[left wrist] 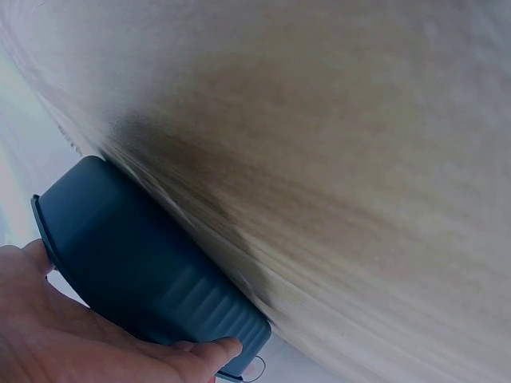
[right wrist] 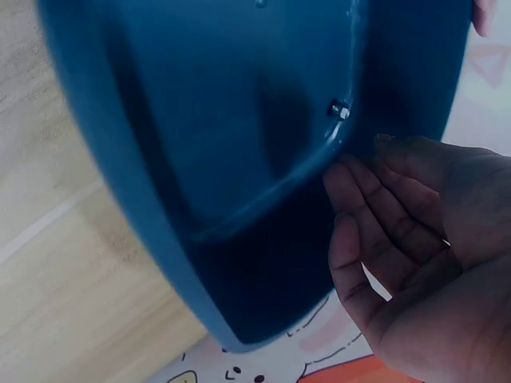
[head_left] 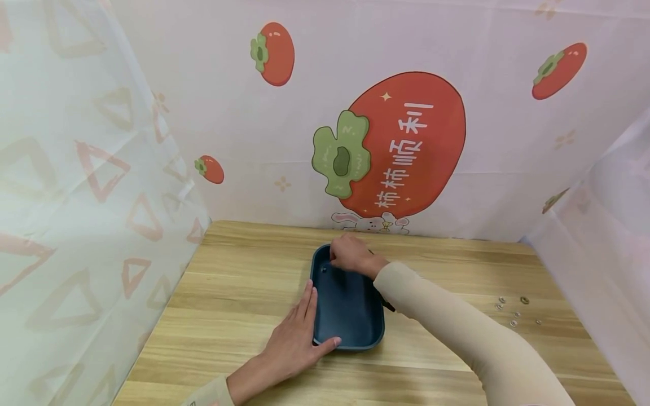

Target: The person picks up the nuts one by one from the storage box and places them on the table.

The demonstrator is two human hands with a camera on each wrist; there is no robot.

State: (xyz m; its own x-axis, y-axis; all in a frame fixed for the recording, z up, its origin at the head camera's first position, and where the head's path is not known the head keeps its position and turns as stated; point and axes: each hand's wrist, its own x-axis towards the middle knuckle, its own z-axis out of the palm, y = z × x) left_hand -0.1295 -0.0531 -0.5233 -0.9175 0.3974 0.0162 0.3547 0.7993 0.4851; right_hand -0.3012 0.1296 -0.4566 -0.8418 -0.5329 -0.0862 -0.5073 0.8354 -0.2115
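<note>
A dark blue rectangular tray (head_left: pixel 350 316) with raised walls sits on the wooden table. My left hand (head_left: pixel 297 338) rests against its near-left corner, fingers straight along the left wall and thumb on the near rim. The left wrist view shows fingertips touching the tray's ribbed outer side (left wrist: pixel 160 263). My right hand (head_left: pixel 350 254) is over the far end of the tray, its fingers loosely bent with nothing seen between them in the right wrist view. Just beyond those fingertips (right wrist: pixel 342 179), a small shiny metal nut (right wrist: pixel 339 110) lies on the tray floor by the wall.
Several small metal nuts and rings (head_left: pixel 514 323) lie scattered on the right of the table, with a darker brass-toned ring (head_left: pixel 525 300) among them. A printed cloth (head_left: pixel 244 192) with persimmon pictures hangs behind the table's far edge and along both sides.
</note>
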